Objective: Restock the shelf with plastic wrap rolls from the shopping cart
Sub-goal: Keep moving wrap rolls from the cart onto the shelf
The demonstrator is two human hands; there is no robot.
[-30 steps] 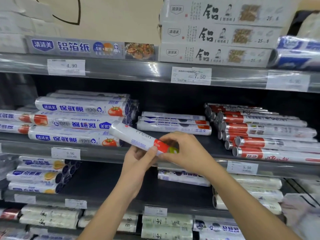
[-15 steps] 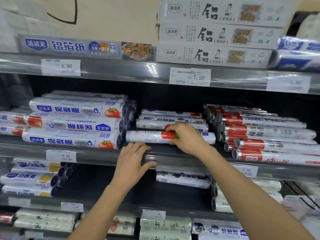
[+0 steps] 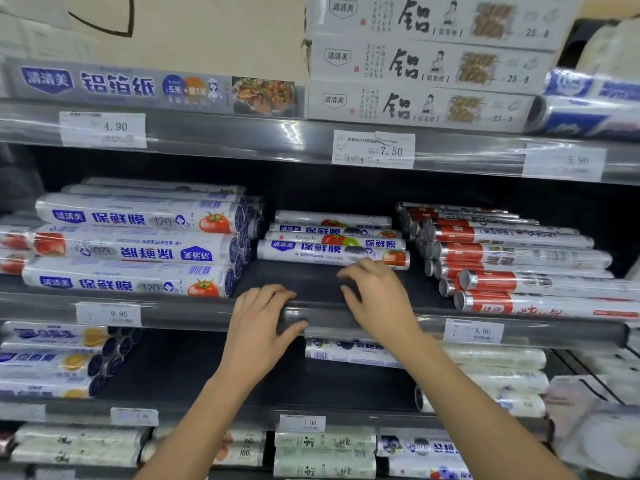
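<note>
Now the left hand [image 3: 259, 327] rests open on the shelf edge [image 3: 173, 311] in the middle; the right hand [image 3: 377, 299] hangs loose and empty by the front roll [image 3: 329, 254].

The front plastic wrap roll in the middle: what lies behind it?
Three more rolls lie behind the front roll; it covers their lower parts. Further back is too dark to see.

You face plastic wrap rolls [image 3: 332, 254] in glossy printed film that catches the light. The shelf deck [image 3: 311, 285] under them looks matt and dark. Its front rail [image 3: 190, 311] is smooth and grey, with a sheen and bright glints. The price tags [image 3: 373, 149] are white paper behind clear shiny plastic. The red rolls [image 3: 512, 254] have silvery metallic ends. The boxes [image 3: 426, 64] above look like pale printed card.
</note>
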